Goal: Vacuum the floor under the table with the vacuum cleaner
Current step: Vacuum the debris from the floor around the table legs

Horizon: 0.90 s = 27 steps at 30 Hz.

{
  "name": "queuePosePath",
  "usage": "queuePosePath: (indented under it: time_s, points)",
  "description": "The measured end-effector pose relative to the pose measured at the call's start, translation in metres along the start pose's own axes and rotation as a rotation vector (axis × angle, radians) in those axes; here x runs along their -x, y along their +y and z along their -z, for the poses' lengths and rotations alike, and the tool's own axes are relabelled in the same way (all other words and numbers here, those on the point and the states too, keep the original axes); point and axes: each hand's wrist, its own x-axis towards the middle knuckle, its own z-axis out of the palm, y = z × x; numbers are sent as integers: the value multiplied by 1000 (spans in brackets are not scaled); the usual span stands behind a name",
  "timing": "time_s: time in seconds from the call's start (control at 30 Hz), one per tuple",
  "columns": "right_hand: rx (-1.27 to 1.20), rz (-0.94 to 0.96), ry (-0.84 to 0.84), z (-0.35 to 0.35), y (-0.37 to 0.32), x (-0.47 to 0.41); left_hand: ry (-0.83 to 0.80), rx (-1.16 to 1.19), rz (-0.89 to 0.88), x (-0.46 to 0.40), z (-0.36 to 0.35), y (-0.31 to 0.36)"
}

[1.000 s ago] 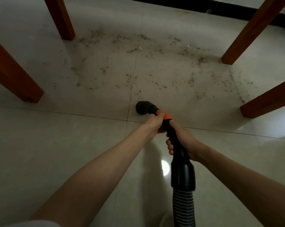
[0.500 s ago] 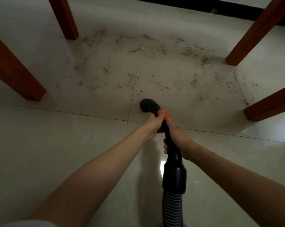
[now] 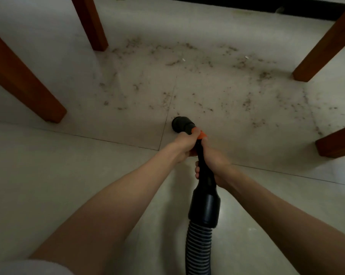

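**Both hands wrapped on the vacuum wand**

Your left hand grips the vacuum cleaner up by its orange collar, right hand curled round the black tube just nearer. Nozzle sits on the floor, near edge of the dust between the table legs.

The vacuum cleaner shows as a black wand with an orange collar and ribbed hose; its round nozzle points at the pale tiled floor; dark crumbs lie scattered between four brown table legs.
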Motion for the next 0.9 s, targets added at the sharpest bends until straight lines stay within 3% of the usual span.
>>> queuePosePath:
  time_s: [0.5,0.9]
  points:
    - [66,-6,-48,74,-27,-9,45,5,71,20,-70,27]
    - [121,63,47,47,-53,-18,30,-118,176,8,-47,75]
